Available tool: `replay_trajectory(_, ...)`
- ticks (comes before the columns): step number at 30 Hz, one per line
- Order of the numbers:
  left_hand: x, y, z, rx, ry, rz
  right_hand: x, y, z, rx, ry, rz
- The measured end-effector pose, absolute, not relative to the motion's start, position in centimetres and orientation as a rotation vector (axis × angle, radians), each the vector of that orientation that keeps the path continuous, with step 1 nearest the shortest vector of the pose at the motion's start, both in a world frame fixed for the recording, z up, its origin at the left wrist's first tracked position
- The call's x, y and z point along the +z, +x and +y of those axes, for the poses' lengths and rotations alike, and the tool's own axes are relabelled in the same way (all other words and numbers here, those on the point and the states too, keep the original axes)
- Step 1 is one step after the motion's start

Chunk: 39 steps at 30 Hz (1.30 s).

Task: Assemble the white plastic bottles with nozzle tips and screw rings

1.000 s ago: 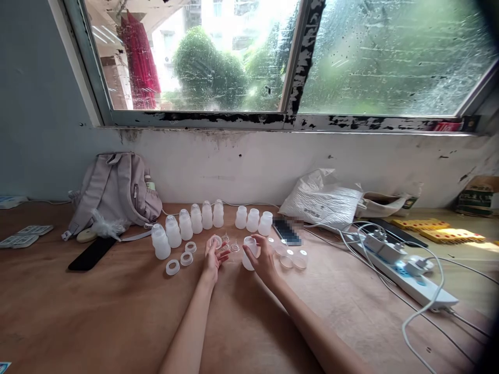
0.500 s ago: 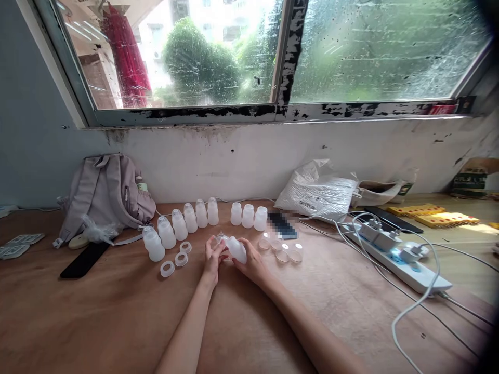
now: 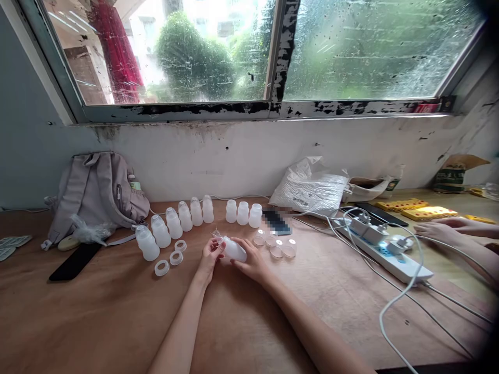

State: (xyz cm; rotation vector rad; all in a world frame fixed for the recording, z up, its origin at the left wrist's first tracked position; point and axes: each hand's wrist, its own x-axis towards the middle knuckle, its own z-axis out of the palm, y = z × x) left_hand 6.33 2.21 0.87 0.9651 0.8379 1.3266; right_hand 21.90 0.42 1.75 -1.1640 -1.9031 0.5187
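My right hand [image 3: 249,261] is closed around a small frosted white plastic bottle [image 3: 235,250], which lies tilted with its mouth end to the left. At that mouth end my left hand [image 3: 209,257] pinches a thin clear plastic piece [image 3: 217,234]; its exact kind is too small to make out. Left of my hands lie several white rings, such as the nearest ring [image 3: 161,268]. Behind them is a row of bottles with tops fitted, among them a topped bottle [image 3: 161,231]. Three bottles without tops [image 3: 243,213] stand farther back. Clear round caps [image 3: 276,249] lie right of my hands.
A grey backpack [image 3: 99,187] and a black phone [image 3: 74,262] are on the left. To the right are a silver bag [image 3: 310,187], a white power strip [image 3: 405,266] with trailing cables, and yellow trays [image 3: 429,213]. Another person's hand [image 3: 440,231] rests at the far right.
The bottle has tipped flatter between my hands. Another person's hands have come into view at the right. The whole view has shifted slightly, moving the scene left.
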Motion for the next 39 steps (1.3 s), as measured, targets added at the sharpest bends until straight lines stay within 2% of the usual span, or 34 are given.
replay_trajectory(5, 1.5, 6.3, 1.9, 1.298, 0.862, 0.675, 2.1, 21.4, 0.4, 1.219, -1.116, -1.474)
replay_trajectory(7, 1.8, 6.5, 1.8, 1.287, 0.818, 0.639, 2.4, 21.2, 0.4, 1.349, -1.071, -1.376)
replay_trajectory(13, 1.8, 6.4, 2.0, 1.269, 0.694, 0.681, 3.1, 20.9, -0.1, 1.281, -1.141, -1.374)
replay_trajectory(18, 1.8, 6.1, 2.1, 1.193, 0.669, 0.558, 3.1, 20.8, -0.3, 1.659, -0.986, -1.181)
replay_trajectory(23, 2.1, 6.0, 1.9, 1.293, 0.667, 0.66, 3.1, 20.9, -0.4, 1.679, -0.971, -1.139)
replay_trajectory(27, 2.5, 5.9, 1.8, 1.283, 0.623, 0.526, 3.2, 20.9, -0.4, 1.863, -0.912, -1.102)
replay_trajectory(32, 2.1, 6.3, 1.9, 1.354, 0.65, 0.672, 3.0, 21.1, -0.3, 1.802, -0.971, -1.099)
replay_trajectory(37, 2.4, 6.0, 1.7, 1.354, 0.602, 0.507, 3.8, 21.4, -0.5, 1.922, -0.867, -1.12)
replay_trajectory(39, 2.5, 6.2, 1.5, 1.34, 0.59, 0.476, 3.9, 21.2, -0.7, 1.775, -0.976, -1.232)
